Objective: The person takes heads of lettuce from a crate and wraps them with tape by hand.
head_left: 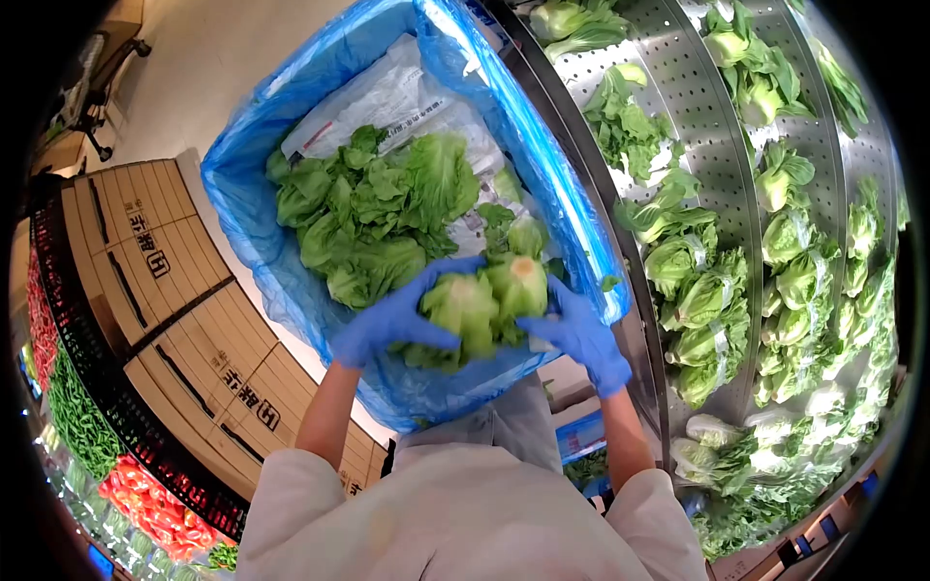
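Holding a pale-green leafy lettuce head (460, 310) in blue-gloved left hand (399, 315), fingers wrapped over the far side & thumb across the near side, spread wide, prob. b/c of the bulk. Curving blue-gloved right hand (583, 341) round the right side of a second pale-green lettuce head (520, 279), thumb & fingers apart. Can't tell re: firm grip vs. light steadying there, b/c of partly hidden fingertips. Both heads side by side, apparently touching, cut stems up, just inside the near edge of a deep crate lined w/ shiny blue plastic film (237, 218). Stems up maybe for a clear look at the bases; near edge prob. for short reach.

Nr the crate's left edge, heaped: loose bright-green ruffled lettuce (378, 208). Under it & toward the far edge, crumpled white printed paper (363, 97), likely as cushion. Film folded over the rim, prob. to spare leaves from hard sides.

Beyond the right edge, stepped perforated grey metal shelf (683, 92) w/ rows of green bundles in pale bands (683, 266), banded prob. for tidiness. Beyond the left edge, brown boxes w/ black lettering (199, 257), butted together, maybe to save space.
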Motion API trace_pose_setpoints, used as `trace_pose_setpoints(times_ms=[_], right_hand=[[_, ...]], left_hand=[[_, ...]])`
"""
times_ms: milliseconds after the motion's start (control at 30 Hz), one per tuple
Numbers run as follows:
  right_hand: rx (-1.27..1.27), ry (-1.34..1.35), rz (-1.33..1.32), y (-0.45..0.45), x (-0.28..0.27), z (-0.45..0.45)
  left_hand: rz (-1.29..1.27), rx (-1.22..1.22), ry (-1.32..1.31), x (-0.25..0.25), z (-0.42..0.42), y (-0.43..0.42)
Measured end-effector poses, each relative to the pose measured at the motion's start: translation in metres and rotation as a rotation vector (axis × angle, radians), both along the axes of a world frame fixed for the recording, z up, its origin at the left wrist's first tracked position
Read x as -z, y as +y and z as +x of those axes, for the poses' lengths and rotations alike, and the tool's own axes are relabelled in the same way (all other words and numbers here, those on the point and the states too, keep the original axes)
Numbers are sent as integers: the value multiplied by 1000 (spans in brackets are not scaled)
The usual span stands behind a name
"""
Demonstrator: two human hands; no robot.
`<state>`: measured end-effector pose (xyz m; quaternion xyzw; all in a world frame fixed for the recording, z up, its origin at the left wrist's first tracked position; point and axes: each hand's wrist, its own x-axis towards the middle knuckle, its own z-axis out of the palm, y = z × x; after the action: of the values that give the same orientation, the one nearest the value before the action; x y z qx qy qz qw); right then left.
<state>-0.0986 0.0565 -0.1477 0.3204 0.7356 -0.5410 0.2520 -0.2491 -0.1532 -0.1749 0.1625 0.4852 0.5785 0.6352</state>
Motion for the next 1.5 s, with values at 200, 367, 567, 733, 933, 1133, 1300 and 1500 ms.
trace_pose_setpoints(times_ms=[200, 367, 567, 733, 933, 1133, 1300, 1500], right_hand=[[-233, 262, 262, -16, -13, 36], [-133, 269, 313, -23, -26, 31], [-299, 86, 317, -29, -48, 16], [60, 84, -180, -20, -39, 9], [-23, -112, -252, -13, -64, -6], [304, 71, -475, -4, -122, 0], [564, 308, -563, -10, -145, 6], [489, 647, -498, -26, -132, 2]], left_hand=[[-15, 80, 379, -21, 18, -22], [-89, -96, 66, -33, 18, -31], [26, -203, -4, -21, 23, -33], [175, -308, -451, -31, 34, -12], [34, -263, -473, -21, 49, -34], [3, -750, -679, 21, 64, -100], [131, -513, -620, -31, 38, -77], [309, -119, -561, -95, 33, -37]])
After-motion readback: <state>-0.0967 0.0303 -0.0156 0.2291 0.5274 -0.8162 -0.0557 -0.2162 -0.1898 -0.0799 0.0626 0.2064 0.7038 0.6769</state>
